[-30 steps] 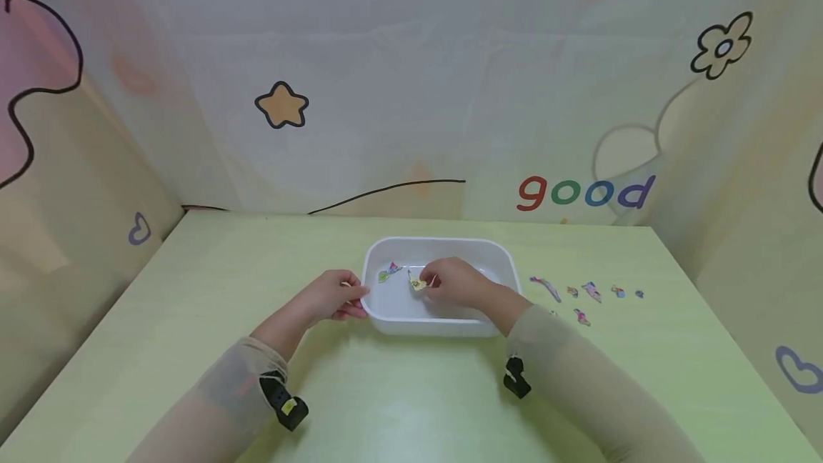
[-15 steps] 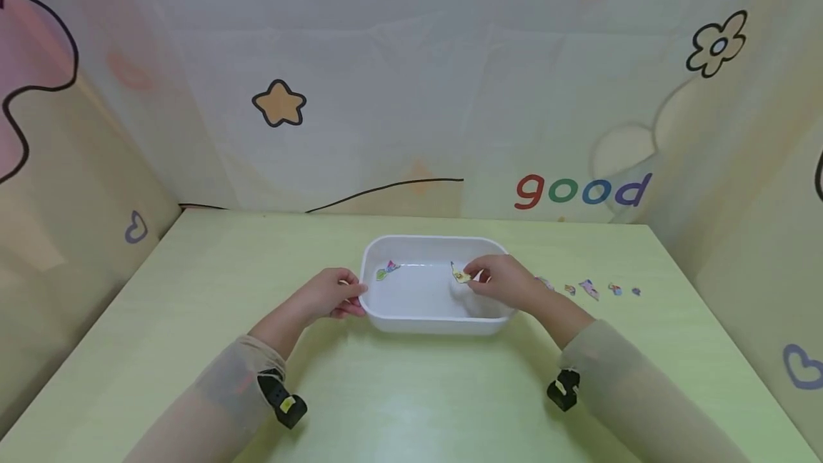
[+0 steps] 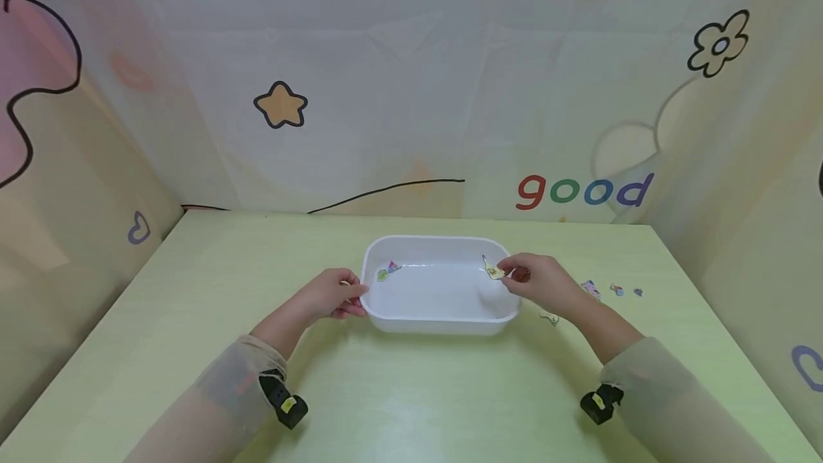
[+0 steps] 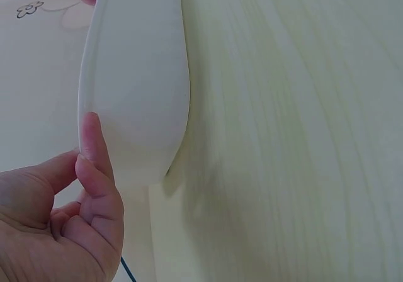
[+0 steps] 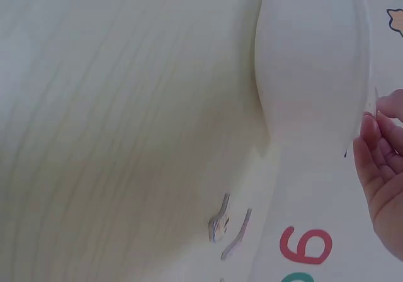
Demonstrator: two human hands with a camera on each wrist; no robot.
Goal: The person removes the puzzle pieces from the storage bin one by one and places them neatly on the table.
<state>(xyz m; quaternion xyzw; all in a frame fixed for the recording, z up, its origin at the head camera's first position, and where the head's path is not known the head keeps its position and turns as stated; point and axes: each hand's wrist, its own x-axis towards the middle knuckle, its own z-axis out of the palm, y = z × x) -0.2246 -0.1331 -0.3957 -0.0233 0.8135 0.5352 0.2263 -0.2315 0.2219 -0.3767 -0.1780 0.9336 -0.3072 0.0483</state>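
Observation:
A white plastic tub (image 3: 444, 326) stands on the pale green table. My left hand (image 3: 331, 294) pinches its left rim between thumb and fingers; the left wrist view shows that hand (image 4: 82, 194) at the tub's outer wall (image 4: 135, 74). Over the tub's right end, my right hand (image 3: 543, 281) pinches a small yellow cut-out sticker (image 3: 494, 271) with a thin pointed tip. Inside the tub at the left lies a pink and green sticker (image 3: 388, 271). In the right wrist view the right hand (image 5: 384, 162) is beside the rim, and its sticker shows only as a thin edge.
To the right of the tub, several small colourful stickers lie on the table (image 3: 418, 399), among them a purple one (image 3: 591, 290), a blue and red one (image 3: 617, 290) and a pale one (image 3: 549, 317). A printed cloth backdrop (image 3: 411, 106) rises behind the table.
My right hand has moved right across the tub with the yellow sticker, from near its middle to its right end. The left hand has stayed on the rim.

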